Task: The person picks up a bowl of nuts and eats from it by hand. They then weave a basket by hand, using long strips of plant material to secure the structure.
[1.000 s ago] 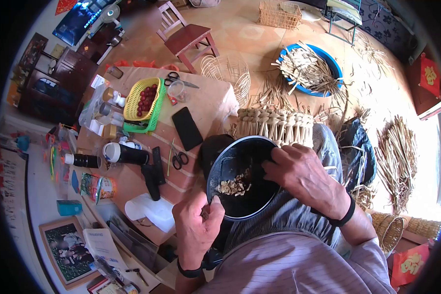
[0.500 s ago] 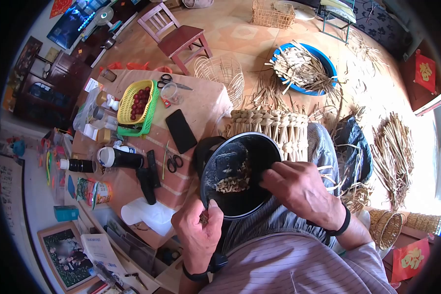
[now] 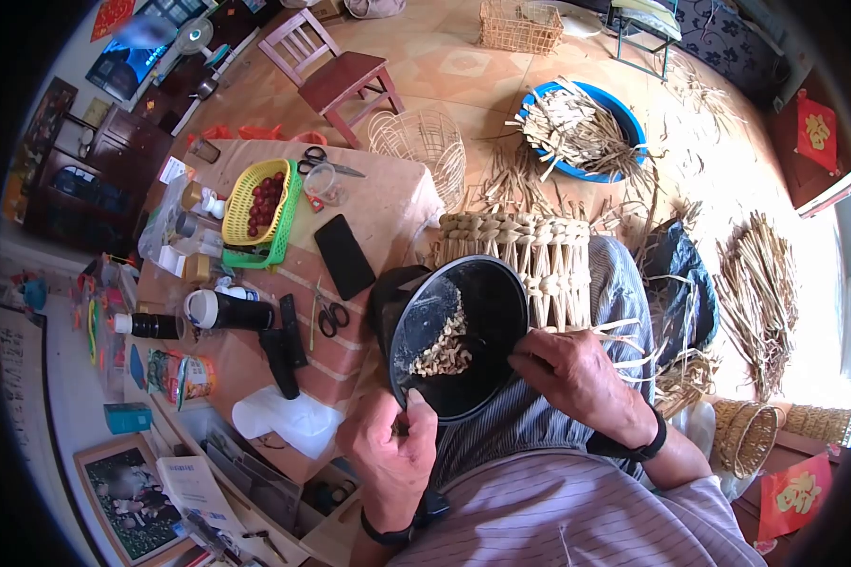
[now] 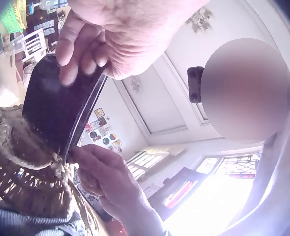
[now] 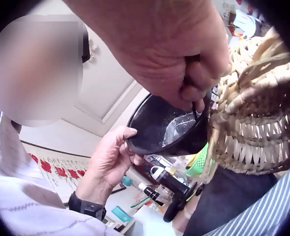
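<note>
A deep black bowl (image 3: 492, 378) is held tilted over the person's lap, with small pale-brown broken pieces (image 3: 442, 354) lying in it and whitish dust on its inner wall. The left hand (image 3: 388, 454) grips the near-left rim, thumb on top and fingers against the outside, as the left wrist view shows. At the right rim the right hand (image 3: 572, 378) pinches the edge between thumb and curled fingers. Just beyond the bowl, a woven straw basket (image 3: 539, 255) rests by the knees, with loose strands at its right side.
On the left, a table (image 3: 402, 180) holds a yellow basket (image 3: 241, 213) of red fruit, a phone (image 3: 344, 257), scissors (image 3: 333, 318) and bottles. A blue tub (image 3: 633, 123) of dry straw stands on the floor ahead. Straw bundles (image 3: 766, 302) and a chair (image 3: 345, 80) stand farther off.
The right hand has moved from over the bowl's inside down to its lower-right rim. The bowl has tipped and shifted slightly, and the pieces have slid into a longer strip.
</note>
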The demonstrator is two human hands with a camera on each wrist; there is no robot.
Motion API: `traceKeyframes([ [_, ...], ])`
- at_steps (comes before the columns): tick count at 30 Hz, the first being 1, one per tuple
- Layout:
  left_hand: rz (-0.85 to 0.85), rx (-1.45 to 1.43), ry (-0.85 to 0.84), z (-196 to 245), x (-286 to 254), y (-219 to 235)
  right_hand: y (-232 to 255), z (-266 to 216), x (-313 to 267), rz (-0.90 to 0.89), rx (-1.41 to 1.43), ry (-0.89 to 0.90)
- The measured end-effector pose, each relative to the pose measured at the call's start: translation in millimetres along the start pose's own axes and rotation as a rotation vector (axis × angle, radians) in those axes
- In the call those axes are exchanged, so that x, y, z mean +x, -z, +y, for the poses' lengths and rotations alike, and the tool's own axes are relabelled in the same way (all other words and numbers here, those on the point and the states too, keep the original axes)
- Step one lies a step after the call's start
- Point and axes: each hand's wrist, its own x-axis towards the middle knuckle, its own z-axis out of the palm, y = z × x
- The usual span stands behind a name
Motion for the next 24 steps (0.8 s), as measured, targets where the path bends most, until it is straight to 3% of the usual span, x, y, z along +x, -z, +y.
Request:
traceKeyframes([
  [10,0.004,-0.015,-0.022,-4,-3,-3,-6,-19,2,-0.174,0.371,-0.254],
  [13,0.003,-0.024,-0.02,-3,-2,-2,-10,-11,2,-0.227,0.672,-0.379],
  [19,-0.008,-0.159,0.039,-9,-3,-1,20,-26,8,-0.235,0.66,-0.448],
  [24,-0.027,-0.264,0.131,-24,-7,2,48,-40,14,-0.284,0.528,-0.362],
])
